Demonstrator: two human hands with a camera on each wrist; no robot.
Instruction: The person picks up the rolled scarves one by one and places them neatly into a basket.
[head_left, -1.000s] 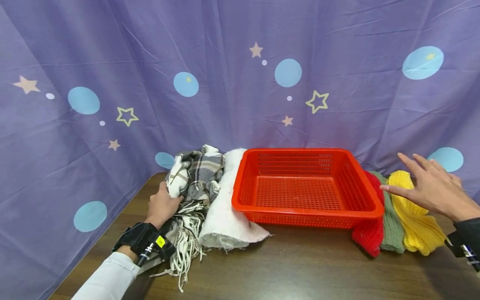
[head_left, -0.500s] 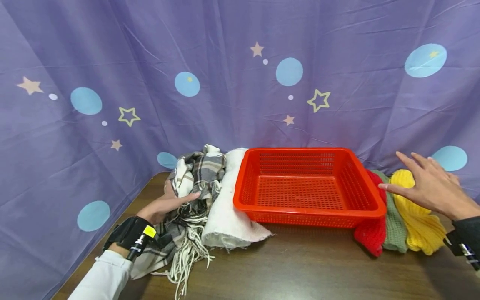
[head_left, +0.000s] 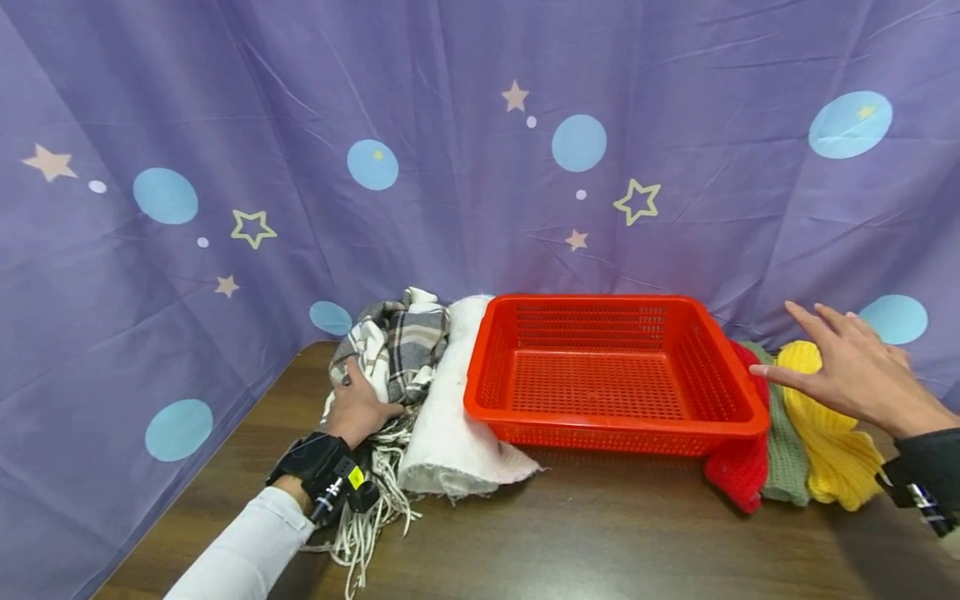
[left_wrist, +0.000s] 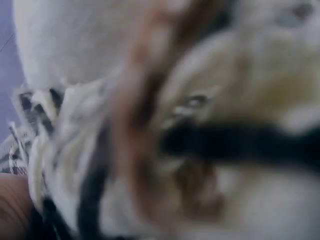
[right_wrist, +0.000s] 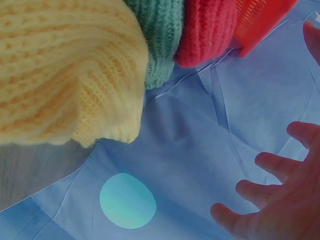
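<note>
My left hand [head_left: 358,408] lies over the rumpled grey-and-white plaid scarf [head_left: 418,337], thumb and index finger spread apart. The other left fingers are hidden. Up close in the left wrist view, the scarf's fringe [left_wrist: 70,150] is blurred. On the far right, my right hand [head_left: 855,375] hovers with fingers spread, holding nothing. Behind and below it are a yellow knitted piece [head_left: 832,442], a green one [head_left: 786,450] and a red one [head_left: 738,471]. In the right wrist view, the yellow knit [right_wrist: 70,70] is nearest the camera.
A red perforated plastic basket [head_left: 630,425] stands mid-table with bare mesh inside. Folded white cloth [head_left: 450,425] lies between it and the plaid scarf, partly behind the basket's left side. The purple curtain [head_left: 450,233] closes off the back of the brown table [head_left: 600,533].
My left hand first held the scarf's edge, then opened and drew back left, and now lies farther right over the scarf. My right hand has shifted slightly left, still spread.
</note>
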